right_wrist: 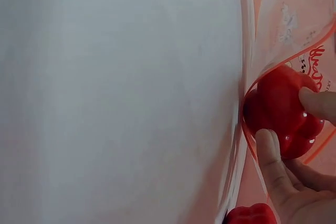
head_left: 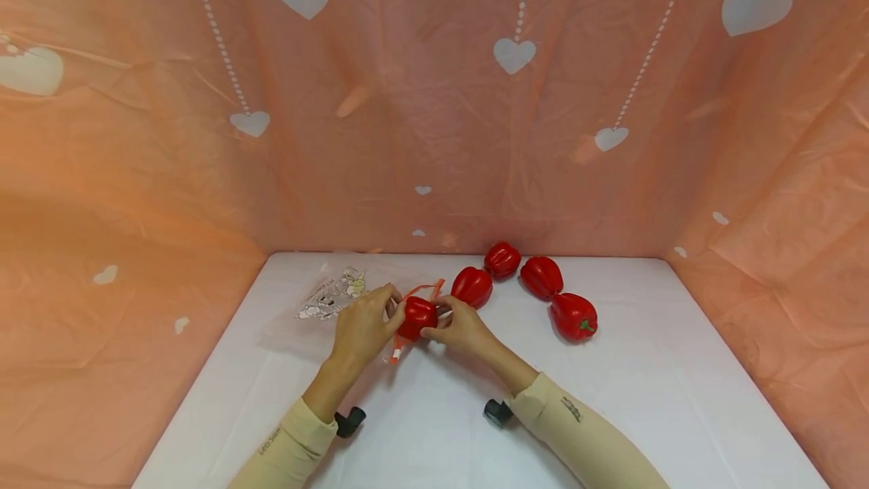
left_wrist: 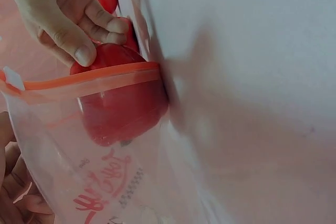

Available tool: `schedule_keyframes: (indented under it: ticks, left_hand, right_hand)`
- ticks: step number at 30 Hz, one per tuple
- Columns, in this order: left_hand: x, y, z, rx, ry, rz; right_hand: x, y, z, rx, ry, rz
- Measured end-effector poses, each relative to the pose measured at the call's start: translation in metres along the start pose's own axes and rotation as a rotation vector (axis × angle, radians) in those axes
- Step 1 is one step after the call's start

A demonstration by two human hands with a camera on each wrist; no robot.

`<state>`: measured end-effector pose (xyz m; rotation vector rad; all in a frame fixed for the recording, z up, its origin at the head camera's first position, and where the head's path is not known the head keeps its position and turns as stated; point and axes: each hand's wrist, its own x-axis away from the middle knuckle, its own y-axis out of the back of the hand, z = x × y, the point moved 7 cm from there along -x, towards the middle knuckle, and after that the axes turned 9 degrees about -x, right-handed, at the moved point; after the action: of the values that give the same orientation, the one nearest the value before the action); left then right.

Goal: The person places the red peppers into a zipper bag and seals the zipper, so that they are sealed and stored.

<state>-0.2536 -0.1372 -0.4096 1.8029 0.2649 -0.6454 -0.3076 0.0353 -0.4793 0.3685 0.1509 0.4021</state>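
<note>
A red bell pepper [head_left: 419, 315] sits partly inside a clear zip bag [left_wrist: 157, 192] with an orange zipper edge, its uncovered end toward the right hand. The right hand [head_left: 465, 327] grips that end, thumb and fingertips on either side. The left hand [head_left: 366, 323] is at the bag's mouth, curled fingers holding its edge close beside the pepper. In the left wrist view, left fingers [left_wrist: 21, 187] show behind the clear film. A white slider [left_wrist: 14, 78] sits on the zipper. The bag's printed body lies to the left, partly under the left hand.
Several other red peppers, such as one with a green stem [head_left: 573, 317] and another nearer the bag [head_left: 471, 287], lie right of the hands on the white table [head_left: 434, 429]. An orange curtain [head_left: 434, 134] with white hearts encloses the back and sides.
</note>
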Motion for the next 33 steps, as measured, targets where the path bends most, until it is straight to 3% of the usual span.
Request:
schedule_keyframes:
  ticks: [14,22,33]
  left_hand:
    - [0.002,0.001,0.001,0.004,-0.005,-0.021]
    - [0.003,-0.001,0.003,-0.004,0.005,-0.009]
    - [0.006,-0.007,0.009,0.016,0.028,-0.004]
  right_hand:
    - [-0.008,-0.004,-0.005,-0.076,-0.047,-0.032]
    - [-0.013,-0.009,-0.001,-0.120,-0.018,-0.045]
    - [-0.015,-0.019,0.002,-0.146,0.007,0.076]
